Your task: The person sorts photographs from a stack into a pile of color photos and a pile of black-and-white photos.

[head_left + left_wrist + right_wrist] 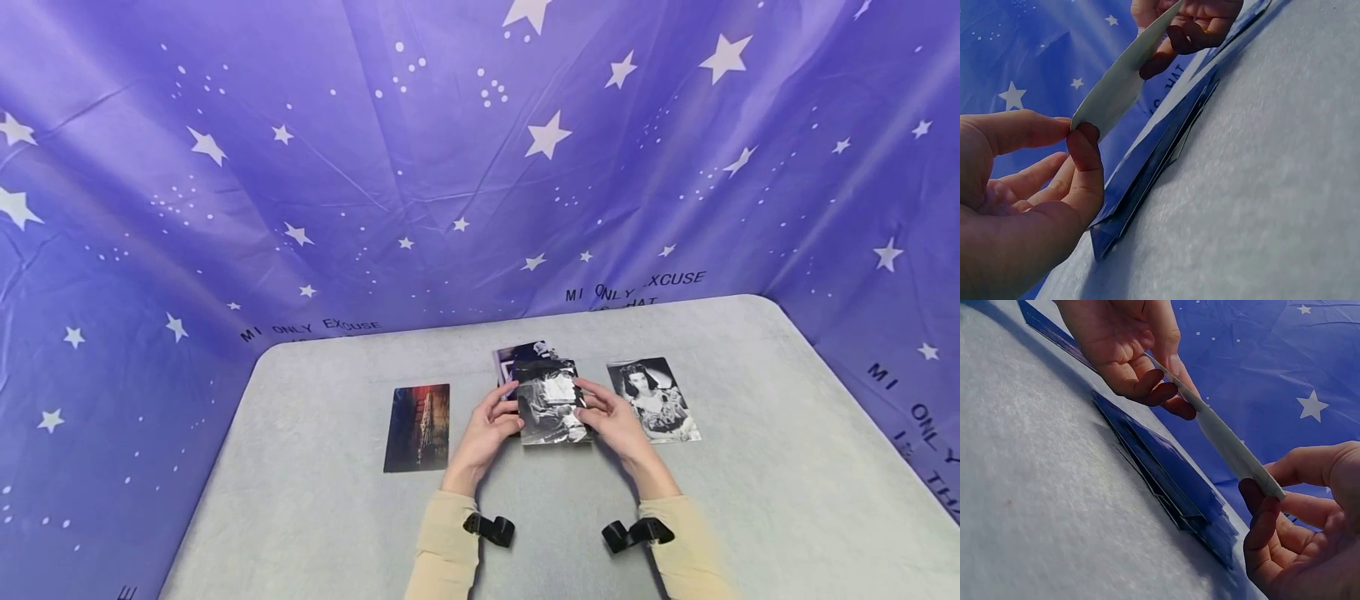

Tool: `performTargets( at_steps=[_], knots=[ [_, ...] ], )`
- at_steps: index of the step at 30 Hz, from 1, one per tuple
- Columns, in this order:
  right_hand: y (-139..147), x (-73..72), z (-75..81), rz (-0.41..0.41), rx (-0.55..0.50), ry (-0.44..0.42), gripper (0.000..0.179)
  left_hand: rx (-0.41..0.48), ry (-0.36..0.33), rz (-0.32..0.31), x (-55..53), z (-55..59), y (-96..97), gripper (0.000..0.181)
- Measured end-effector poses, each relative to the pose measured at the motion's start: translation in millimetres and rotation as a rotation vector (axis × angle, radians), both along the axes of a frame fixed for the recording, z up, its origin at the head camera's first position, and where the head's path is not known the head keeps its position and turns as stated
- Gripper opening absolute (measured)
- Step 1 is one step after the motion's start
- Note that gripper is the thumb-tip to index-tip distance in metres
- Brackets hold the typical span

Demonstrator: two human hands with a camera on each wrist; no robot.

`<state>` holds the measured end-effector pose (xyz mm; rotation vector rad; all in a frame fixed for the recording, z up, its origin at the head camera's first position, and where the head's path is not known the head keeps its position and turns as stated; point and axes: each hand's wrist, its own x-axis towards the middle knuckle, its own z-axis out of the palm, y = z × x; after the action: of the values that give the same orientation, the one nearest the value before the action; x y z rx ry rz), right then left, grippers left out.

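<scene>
A black-and-white photo print (551,404) is held by its two side edges, lifted off the table. My left hand (483,435) pinches its left edge between thumb and fingers, and my right hand (618,427) pinches the right edge. From the left wrist view, the print's pale back (1124,81) faces down and bends slightly. Below it, apart from it, lies a loose pile of prints (1154,469), edges uneven. In the head view the held print hides most of that pile; a dark blue-purple print (517,357) shows behind its top edge.
Left of my hands lies a dark print with an orange-red streak (418,429). On the right lies a black-and-white portrait print (654,400), close to my right hand. The grey table (315,517) ends against a purple star-patterned curtain (420,167).
</scene>
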<state>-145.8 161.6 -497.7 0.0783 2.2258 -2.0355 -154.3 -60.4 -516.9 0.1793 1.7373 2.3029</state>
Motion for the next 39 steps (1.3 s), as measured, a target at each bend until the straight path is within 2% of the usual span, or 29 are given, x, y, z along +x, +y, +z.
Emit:
performTargets(
  at_steps=[7, 16, 27, 32, 39],
  knots=[
    [11.8, 3.7, 7.2, 0.030, 0.028, 0.041, 0.059, 0.004, 0.022, -0.028, 0.0, 3.9, 9.6, 0.065],
    [28.3, 4.2, 3.8, 0.078, 0.052, 0.059, 0.060, 0.002, 0.012, -0.045, 0.7, 1.9, 23.6, 0.067],
    [49.5, 0.7, -0.7, 0.136, 0.063, 0.089, 0.063, -0.004, 0.004, -0.018, -0.2, -0.9, 43.6, 0.069],
    [60.8, 1.1, -3.3, 0.180, 0.070, 0.145, 0.064, -0.015, 0.016, -0.021, -0.6, -0.9, 52.8, 0.068],
    [78.6, 1.5, -4.1, 0.210, 0.066, 0.255, 0.060, 0.024, 0.019, -0.027, -1.1, -1.8, 69.0, 0.069]
  ],
)
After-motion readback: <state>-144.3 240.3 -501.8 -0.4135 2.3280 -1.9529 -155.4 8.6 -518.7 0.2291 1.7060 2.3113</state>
